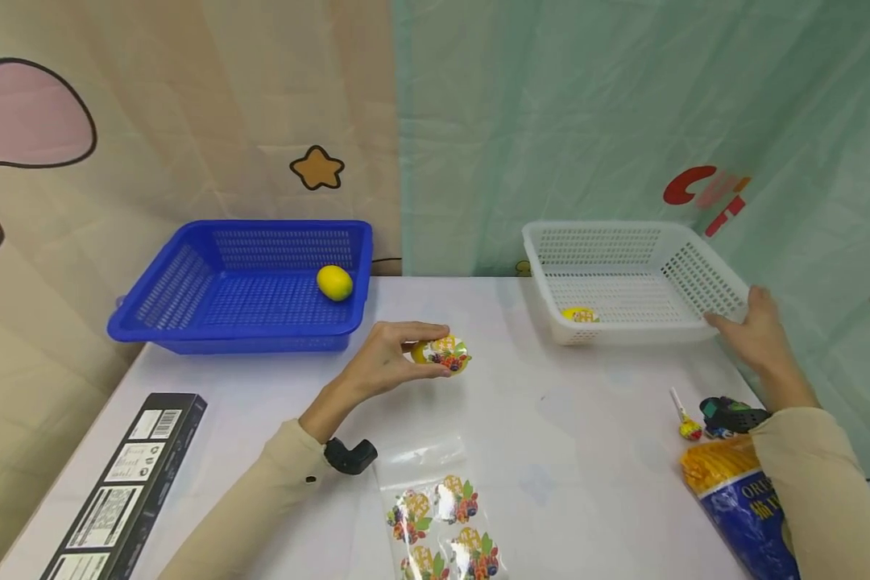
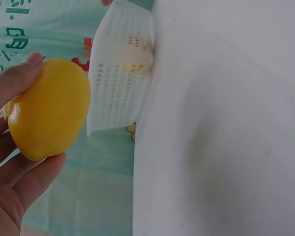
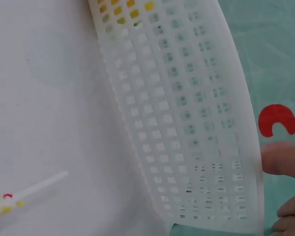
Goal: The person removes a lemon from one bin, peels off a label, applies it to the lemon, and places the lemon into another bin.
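My left hand [image 1: 426, 341] holds a yellow jelly cup [image 1: 444, 354] with a fruit-print lid just above the middle of the white table [image 1: 594, 419]. In the left wrist view its fingers [image 2: 19, 182] curl round the cup's yellow body [image 2: 49, 110]. My right hand [image 1: 748, 322] grips the near right corner of the white mesh basket [image 1: 609, 229]. Its fingers [image 3: 285, 160] lie outside the basket's wall [image 3: 187, 123]. Another jelly cup [image 1: 580, 315] lies inside that basket.
A blue mesh basket [image 1: 188, 274] at the back left holds a yellow lemon-shaped thing [image 1: 334, 283]. A clear bag of several jelly cups [image 1: 442, 515] lies near the front. At the right lie a lollipop [image 1: 685, 419] and a yellow-and-blue snack bag [image 1: 739, 499]; a black box [image 1: 126, 483] lies front left.
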`<state>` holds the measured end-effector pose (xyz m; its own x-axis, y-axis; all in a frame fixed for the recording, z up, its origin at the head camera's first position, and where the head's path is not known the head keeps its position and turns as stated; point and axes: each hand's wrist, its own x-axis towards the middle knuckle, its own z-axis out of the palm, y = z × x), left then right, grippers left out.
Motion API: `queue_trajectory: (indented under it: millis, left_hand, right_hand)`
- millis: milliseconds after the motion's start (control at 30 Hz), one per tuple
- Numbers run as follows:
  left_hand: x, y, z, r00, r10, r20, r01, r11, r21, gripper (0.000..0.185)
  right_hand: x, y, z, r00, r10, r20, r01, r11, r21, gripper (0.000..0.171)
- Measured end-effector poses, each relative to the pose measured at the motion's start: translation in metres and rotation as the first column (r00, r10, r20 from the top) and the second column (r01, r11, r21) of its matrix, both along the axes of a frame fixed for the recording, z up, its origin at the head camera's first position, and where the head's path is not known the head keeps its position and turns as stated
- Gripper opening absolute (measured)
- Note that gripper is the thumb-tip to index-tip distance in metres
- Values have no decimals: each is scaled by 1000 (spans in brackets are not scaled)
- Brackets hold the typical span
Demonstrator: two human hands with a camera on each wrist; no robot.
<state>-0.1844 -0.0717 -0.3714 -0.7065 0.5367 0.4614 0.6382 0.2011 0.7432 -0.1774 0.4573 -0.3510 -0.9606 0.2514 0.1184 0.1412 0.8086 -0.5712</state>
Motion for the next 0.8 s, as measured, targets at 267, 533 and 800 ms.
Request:
queue_trajectory:
  millis: [267, 533, 800]
  left_hand:
    - [-7, 7, 11, 999, 3, -45, -2, 1000, 22, 51]
    - [-32, 53, 39, 998, -8, -64, 8, 1000, -1, 51]
    - [-72, 130, 60, 1000, -26, 2, 26, 996, -90, 52]
  right_hand:
    - [6, 5, 1, 992, -63, 106, 80, 984, -161, 86]
    - [7, 7, 4, 989, -68, 129, 91, 980, -177, 90]
    - [5, 6, 7, 993, -33, 117, 58, 976, -212, 88]
